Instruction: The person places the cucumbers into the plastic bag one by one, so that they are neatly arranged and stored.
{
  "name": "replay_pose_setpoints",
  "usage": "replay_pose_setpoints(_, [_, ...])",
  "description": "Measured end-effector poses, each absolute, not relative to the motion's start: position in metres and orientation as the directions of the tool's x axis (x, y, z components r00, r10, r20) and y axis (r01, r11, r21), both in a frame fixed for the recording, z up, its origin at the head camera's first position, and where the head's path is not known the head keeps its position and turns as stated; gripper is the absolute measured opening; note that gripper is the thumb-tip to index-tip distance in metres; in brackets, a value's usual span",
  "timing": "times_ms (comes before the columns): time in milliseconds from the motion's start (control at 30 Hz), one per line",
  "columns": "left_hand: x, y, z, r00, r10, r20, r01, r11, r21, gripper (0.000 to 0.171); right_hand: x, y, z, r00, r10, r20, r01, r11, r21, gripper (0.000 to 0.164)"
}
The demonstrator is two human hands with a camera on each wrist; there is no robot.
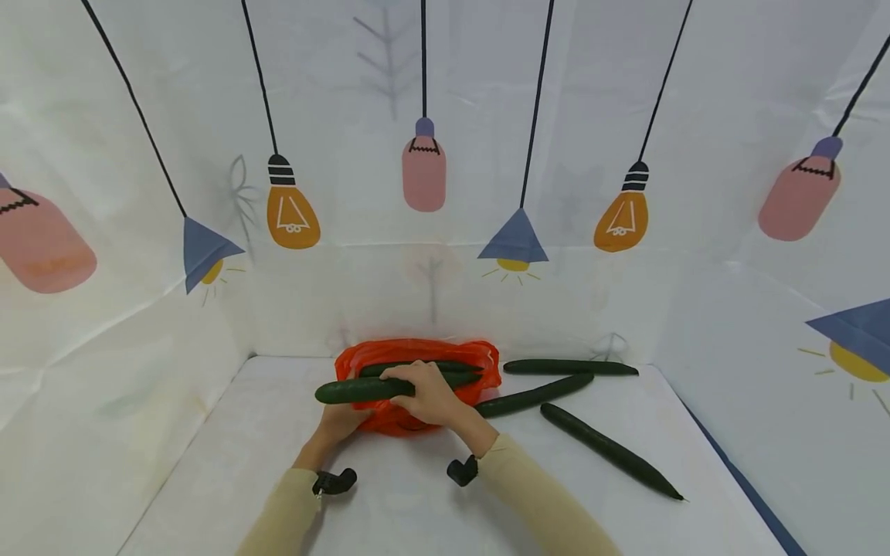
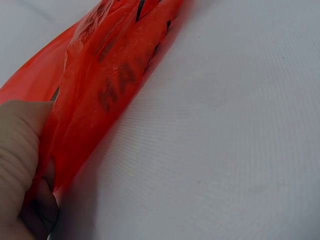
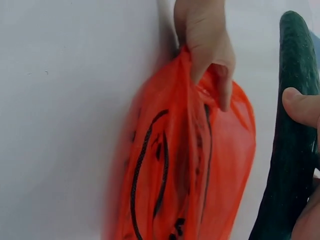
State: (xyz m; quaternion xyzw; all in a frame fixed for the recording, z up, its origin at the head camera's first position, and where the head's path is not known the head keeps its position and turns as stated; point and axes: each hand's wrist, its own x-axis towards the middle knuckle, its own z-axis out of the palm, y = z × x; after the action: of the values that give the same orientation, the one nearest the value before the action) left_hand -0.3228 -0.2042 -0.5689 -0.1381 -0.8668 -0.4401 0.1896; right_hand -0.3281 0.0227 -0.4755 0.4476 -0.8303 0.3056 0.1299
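A translucent red plastic bag (image 1: 399,423) with black print lies at the back of the table, its mouth spread open. My left hand (image 1: 341,421) pinches the bag's left edge between thumb and fingers; in the left wrist view the thin plastic (image 2: 110,90) folds beside the thumb. Over the bag, my right hand (image 1: 433,395) grips a long dark green cucumber (image 1: 341,391) around its middle. The right wrist view shows the thumb across this cucumber (image 3: 295,60), next to the bag. Another cucumber (image 1: 455,366) lies inside the bag, partly hidden.
Three more cucumbers lie right of the bag: one along the back (image 1: 570,367), one slanting near the bag (image 1: 535,395), one farther forward (image 1: 612,450). White sheets with printed lamps (image 1: 424,177) enclose the white table (image 1: 396,510) at the back and sides.
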Motion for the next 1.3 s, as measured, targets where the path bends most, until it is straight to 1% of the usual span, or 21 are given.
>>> replay_pose_setpoints(67, [-0.324,-0.203,-0.568,-0.905,0.058,0.422,0.373,0.585,0.72,0.05,-0.331,0.021,-0.478,-0.565,-0.66,0.494,-0.823,0.417,-0.385,0.042])
replay_pose_setpoints(233, [-0.326,-0.204,-0.57,-0.952,0.028,0.306,0.26,0.605,0.752,0.046,-0.339,0.019,-0.486,-0.599,-0.63,0.495,-0.8,0.437,-0.412,0.043])
replay_pose_setpoints(467, [-0.322,-0.208,-0.575,-0.982,-0.043,0.184,0.121,0.608,0.785,0.057,-0.348,0.021,-0.501,-0.643,-0.615,0.457,-0.763,0.46,-0.454,0.043])
replay_pose_setpoints(633, [-0.322,-0.207,-0.573,-0.985,-0.05,0.165,0.106,0.582,0.806,0.064,-0.355,0.026,-0.508,-0.675,-0.6,0.43,-0.733,0.478,-0.484,0.044])
replay_pose_setpoints(767, [-0.324,-0.207,-0.571,-0.982,-0.033,0.186,0.13,0.598,0.791,0.065,-0.359,0.029,-0.512,-0.7,-0.598,0.391,-0.709,0.512,-0.485,0.043])
replay_pose_setpoints(833, [-0.327,-0.208,-0.57,-0.976,-0.02,0.217,0.16,0.613,0.774,0.066,-0.361,0.03,-0.512,-0.713,-0.595,0.371,-0.694,0.527,-0.489,0.042])
replay_pose_setpoints(1000, [-0.326,-0.209,-0.57,-0.968,-0.008,0.252,0.193,0.619,0.761,0.087,-0.361,0.035,-0.518,-0.728,-0.594,0.342,-0.677,0.546,-0.493,0.041])
replay_pose_setpoints(1100, [-0.321,-0.209,-0.573,-0.976,-0.021,0.215,0.158,0.61,0.776,0.096,-0.358,0.038,-0.524,-0.725,-0.605,0.329,-0.678,0.543,-0.495,0.04])
replay_pose_setpoints(1233, [-0.32,-0.208,-0.573,-0.984,-0.032,0.176,0.122,0.598,0.792,0.098,-0.356,0.042,-0.528,-0.746,-0.593,0.305,-0.655,0.566,-0.502,0.04])
replay_pose_setpoints(1300, [-0.322,-0.207,-0.571,-0.984,-0.033,0.177,0.123,0.594,0.795,0.099,-0.358,0.043,-0.527,-0.76,-0.582,0.288,-0.637,0.581,-0.506,0.041])
